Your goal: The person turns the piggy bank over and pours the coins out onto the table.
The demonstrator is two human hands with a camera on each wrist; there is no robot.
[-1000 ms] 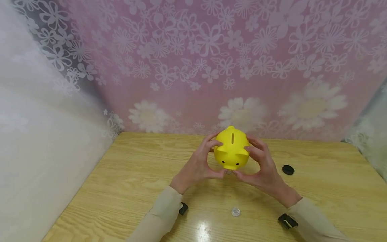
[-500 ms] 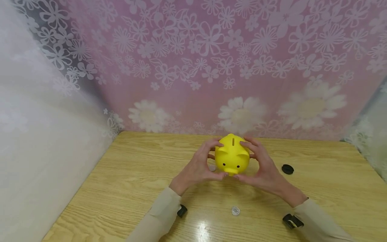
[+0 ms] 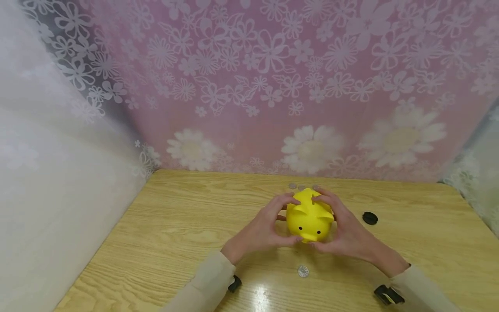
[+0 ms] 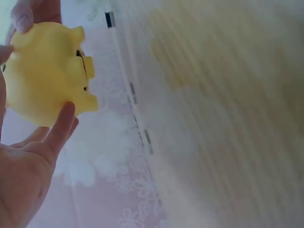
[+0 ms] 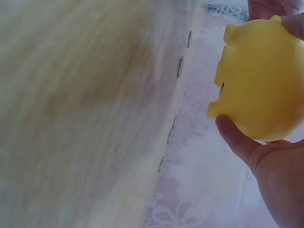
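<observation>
A yellow piggy bank (image 3: pixel 309 223) is held above the table, its snout facing the person and its slotted back tilted upward. My left hand (image 3: pixel 269 225) grips one side, fingers over the top and thumb by the snout. On the opposite side my right hand (image 3: pixel 347 227) grips it likewise, one finger beside the slot. From below, the left wrist view shows stubby feet on the piggy bank (image 4: pixel 42 76) and a dark opening between them. In the right wrist view the right thumb presses near a foot of the piggy bank (image 5: pixel 266 80).
One silver coin (image 3: pixel 303 271) lies on the wooden table (image 3: pixel 175 225) in front of the hands. Several coins, one at the left (image 3: pixel 292 185), lie near the back edge. A black round cap (image 3: pixel 370 218) is to the right. A flowered pink cloth (image 3: pixel 249 130) hangs behind.
Both hands have brought the piggy bank closer to the person and slightly right, still gripping it. Coins near the table's back edge have come into view behind it.
</observation>
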